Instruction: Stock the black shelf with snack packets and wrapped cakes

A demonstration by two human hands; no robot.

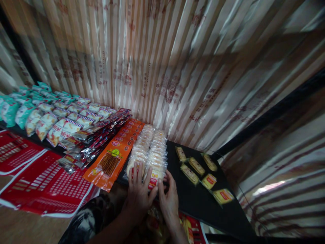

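Two rows of clear-wrapped, pale round snack packets (158,145) stand packed closely together on the black shelf (200,203). My left hand (138,193) lies on the front of these rows, palm down with its fingers spread. At the right front corner, my right hand (169,198) touches the side of the front packet, which has a red and yellow label (153,179). Its thumb and fingers are apart. Left of the rows lies a long orange bag of brown sticks (111,162).
Several small yellow packets (195,166) lie scattered on the shelf's right part. Dark, shiny packets (101,135) and rows of white and teal bags (63,128) fill the left. Red baskets (50,183) are below. Striped sheeting (165,67) hangs behind.
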